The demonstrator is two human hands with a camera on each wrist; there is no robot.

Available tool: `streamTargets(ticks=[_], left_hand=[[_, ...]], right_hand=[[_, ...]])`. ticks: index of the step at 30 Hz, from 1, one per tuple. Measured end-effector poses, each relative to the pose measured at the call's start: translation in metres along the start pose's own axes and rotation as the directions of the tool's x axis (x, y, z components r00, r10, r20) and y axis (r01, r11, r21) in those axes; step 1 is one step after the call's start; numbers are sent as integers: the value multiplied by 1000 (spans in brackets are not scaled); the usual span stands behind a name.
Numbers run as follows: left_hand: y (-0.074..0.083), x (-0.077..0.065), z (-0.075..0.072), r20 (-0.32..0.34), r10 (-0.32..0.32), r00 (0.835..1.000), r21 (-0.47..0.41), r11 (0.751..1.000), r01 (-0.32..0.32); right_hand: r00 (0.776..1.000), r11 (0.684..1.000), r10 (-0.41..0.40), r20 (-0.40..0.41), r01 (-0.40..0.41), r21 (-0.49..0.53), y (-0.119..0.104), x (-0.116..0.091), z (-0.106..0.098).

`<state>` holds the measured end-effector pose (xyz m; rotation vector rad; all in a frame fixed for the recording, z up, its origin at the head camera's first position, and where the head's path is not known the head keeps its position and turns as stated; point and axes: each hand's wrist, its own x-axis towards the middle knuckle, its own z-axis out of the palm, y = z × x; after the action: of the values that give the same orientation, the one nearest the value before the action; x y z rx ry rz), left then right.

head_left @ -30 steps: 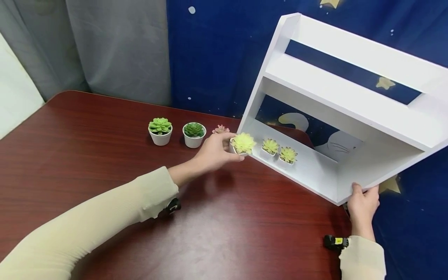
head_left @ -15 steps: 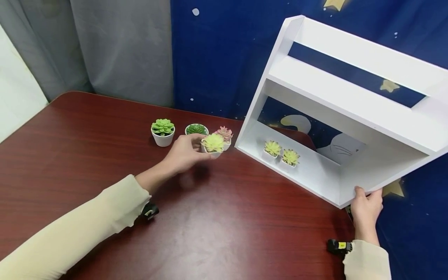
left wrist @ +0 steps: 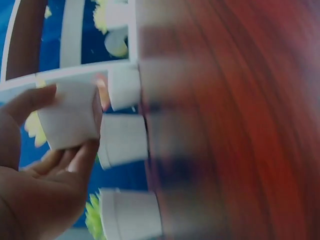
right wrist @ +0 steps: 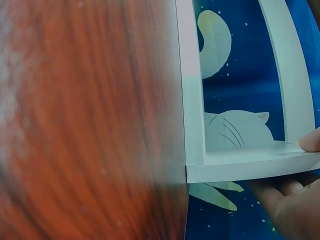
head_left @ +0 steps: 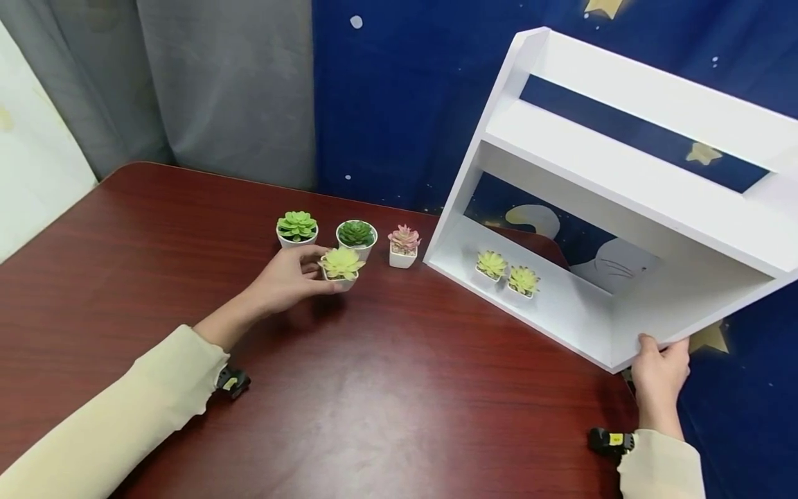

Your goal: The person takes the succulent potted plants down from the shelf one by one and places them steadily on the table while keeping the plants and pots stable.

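My left hand point(head_left: 285, 281) pinches a small white square pot with a yellow-green succulent point(head_left: 341, 265); in the left wrist view, thumb and fingers lie on opposite sides of the white pot point(left wrist: 72, 115). Behind it on the table stand a light green succulent point(head_left: 297, 227), a dark green succulent point(head_left: 356, 235) and a pink succulent point(head_left: 404, 241), each in a white pot. My right hand point(head_left: 661, 378) grips the right side panel of a white two-tier shelf point(head_left: 555, 319), thumb inside and fingers outside. On its lower board sit two yellow-green succulents point(head_left: 491, 265), side by side toward the left.
The shelf stands at an angle at the right of the dark red wooden table point(head_left: 386, 402). A grey curtain point(head_left: 231, 90) and a blue star-patterned cloth point(head_left: 399, 104) hang behind the table. Black wrist cameras point(head_left: 233, 382) sit at both cuffs.
My left hand has carried the potted yellow-green succulent left, away from the shelf, to in front of the green succulents. The pink succulent has come into full view. My right hand keeps its grip.
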<state>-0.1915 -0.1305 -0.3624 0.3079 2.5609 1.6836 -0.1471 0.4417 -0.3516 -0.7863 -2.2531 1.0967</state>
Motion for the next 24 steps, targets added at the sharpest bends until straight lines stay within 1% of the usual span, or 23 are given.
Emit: streamTargets(ticks=[3,5,9,13,16,21,24], left_hand=[[-10,1,-11,31,12,999,20,1000,-13],[-15,2,-19,39,10,999,40,999,-11],[-21,1,-32,56,3,998,78,997,-7],[-28,2,-44,98,-8,995,119,993,-4],[-34,3,-51,119,-21,993,146,989,3],[-41,2,-60,121,-46,992,132,991,30],[-44,1,-65,129,-71,989,150,987,52]], right_hand=[[1000,1000,3,-3,-3,1,1,0,-1],[1000,1000,1,-3,-1,1,1,0,-1],[1000,1000,3,-3,-3,1,0,0,-1],[1000,1000,13,-2,-13,4,0,1,-1],[1000,1000,8,-4,-8,6,0,1,0],[1000,1000,-1,-8,1,8,1,1,1],[1000,1000,-1,-3,1,8,1,1,0]])
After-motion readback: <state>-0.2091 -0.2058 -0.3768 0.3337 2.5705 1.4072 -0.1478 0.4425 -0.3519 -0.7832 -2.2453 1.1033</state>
